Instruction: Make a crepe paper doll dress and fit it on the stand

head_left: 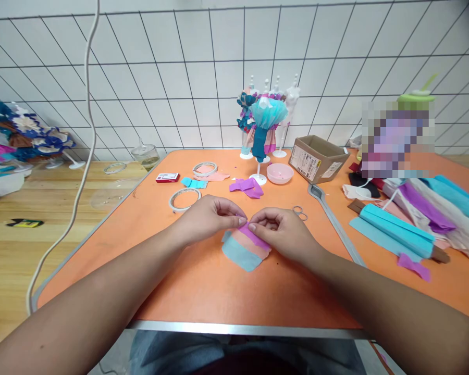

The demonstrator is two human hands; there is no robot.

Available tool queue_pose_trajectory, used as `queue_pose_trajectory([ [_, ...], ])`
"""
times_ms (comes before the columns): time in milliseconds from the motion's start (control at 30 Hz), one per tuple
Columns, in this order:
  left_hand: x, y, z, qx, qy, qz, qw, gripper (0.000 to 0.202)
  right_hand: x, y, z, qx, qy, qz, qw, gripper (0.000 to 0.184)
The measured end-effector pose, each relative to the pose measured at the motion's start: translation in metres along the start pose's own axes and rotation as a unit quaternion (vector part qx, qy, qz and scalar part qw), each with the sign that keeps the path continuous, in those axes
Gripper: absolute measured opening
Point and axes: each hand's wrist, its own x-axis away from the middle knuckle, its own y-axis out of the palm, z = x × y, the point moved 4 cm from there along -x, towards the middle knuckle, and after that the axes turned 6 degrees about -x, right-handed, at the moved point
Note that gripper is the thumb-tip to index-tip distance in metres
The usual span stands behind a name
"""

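Note:
Layered crepe paper (242,252) in purple, peach and light blue hangs from my fingers above the orange table. My left hand (211,219) pinches its purple top edge between thumb and forefinger. Close beside it, my right hand (283,232) pinches the same edge, the fingertips nearly touching. Beyond my hands lies a crumpled purple paper piece (248,187). A small mannequin (263,125) dressed in teal and light blue paper stands behind that on a white base. Small scissors (300,212) rest just past my right hand.
Two tape rolls (185,199), a red-and-white box (168,177) and blue scraps (194,183) lie to the left. A pink bowl (280,173) and cardboard box (316,159) stand at the back. Paper rolls (398,229) fill the right side, past a metal table seam (338,226).

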Motion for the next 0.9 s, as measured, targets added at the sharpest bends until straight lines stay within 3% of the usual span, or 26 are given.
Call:
queue_pose_trajectory([
  [300, -0.001, -0.002, -0.003, 0.027, -0.011, 0.015, 0.999, 0.034, -0.001, 0.000, 0.000, -0.044, -0.022, 0.002, 0.999, 0.017],
  [533, 0.003, -0.001, 0.007, -0.025, 0.023, 0.062, 0.998, 0.027, -0.002, 0.000, 0.002, -0.001, -0.035, -0.004, 0.999, 0.017],
  [733, 0.004, 0.001, 0.010, -0.050, 0.059, 0.088, 0.993, 0.026, -0.002, 0.000, 0.001, -0.073, -0.029, 0.013, 0.997, 0.019],
  [900, 0.003, 0.005, 0.007, -0.012, 0.052, 0.080, 0.995, 0.027, -0.001, 0.001, 0.000, -0.099, -0.016, 0.014, 0.995, 0.016],
])
